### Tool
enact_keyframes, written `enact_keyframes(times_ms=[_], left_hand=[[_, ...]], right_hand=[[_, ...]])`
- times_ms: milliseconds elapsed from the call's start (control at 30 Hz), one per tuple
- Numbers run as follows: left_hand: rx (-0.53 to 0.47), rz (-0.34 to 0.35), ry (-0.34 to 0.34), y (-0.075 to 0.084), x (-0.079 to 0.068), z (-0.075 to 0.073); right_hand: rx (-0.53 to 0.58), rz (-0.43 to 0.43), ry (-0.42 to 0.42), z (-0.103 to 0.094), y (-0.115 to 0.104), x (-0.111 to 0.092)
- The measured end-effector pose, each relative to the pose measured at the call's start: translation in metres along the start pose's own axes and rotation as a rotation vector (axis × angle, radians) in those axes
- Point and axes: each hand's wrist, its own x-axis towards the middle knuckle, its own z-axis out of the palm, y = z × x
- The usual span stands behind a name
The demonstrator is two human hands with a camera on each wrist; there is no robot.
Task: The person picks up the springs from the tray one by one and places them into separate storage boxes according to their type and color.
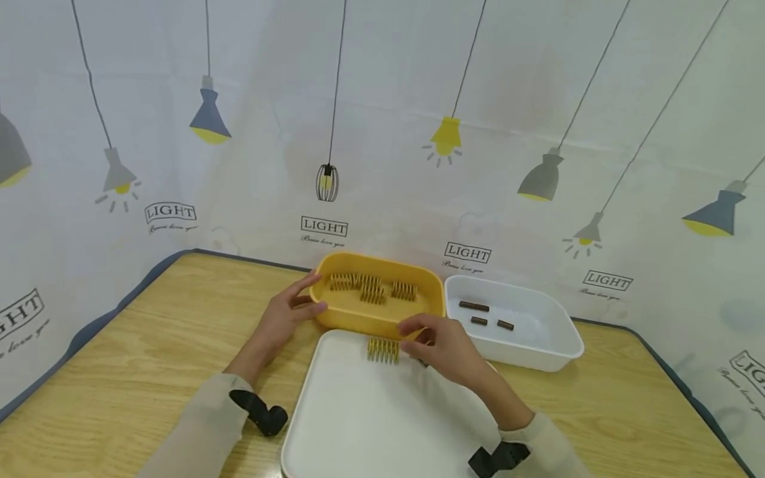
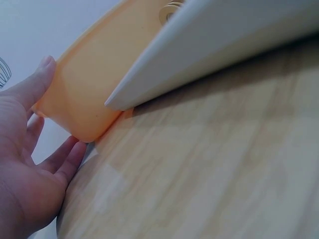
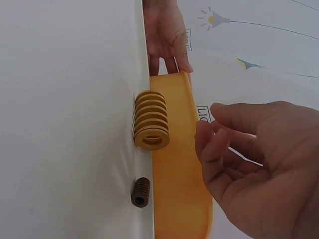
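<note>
My left hand (image 1: 281, 322) touches the left end of the yellow bin (image 1: 358, 321), its thumb and fingers spread around that end in the left wrist view. Several yellow coil springs (image 1: 404, 291) lie in the bin. On the white tray (image 1: 358, 411), a yellow coil spring (image 3: 151, 119) lies on its side near the far edge, with a smaller brown coil spring (image 3: 141, 192) beside it. My right hand (image 1: 448, 348) hovers over that edge by the bin's near rim, fingers loosely bent and nothing between them. In the head view it mostly hides the brown spring.
To the right of the yellow bin stands a white bin (image 1: 538, 318) holding several brown springs (image 1: 479, 320). Both bins are at the back of the wooden table (image 1: 197, 318), close to a fabric backdrop (image 1: 382, 133) printed with lamps. The tray's far edge meets the yellow bin's front.
</note>
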Motion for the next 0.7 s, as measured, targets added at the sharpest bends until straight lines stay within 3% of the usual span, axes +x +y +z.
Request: enact_keyframes(times_ms=[300,700], left_hand=[[-0.001,0.002,0.001,-0.003,0.001,0.000],[-0.009,-0.005,-0.002,0.003,0.000,0.000]], right_hand=[[0.067,0.040,-0.172,0.006,0.004,-0.003],[0.008,-0.022,-0.128,0.012,0.007,-0.002]])
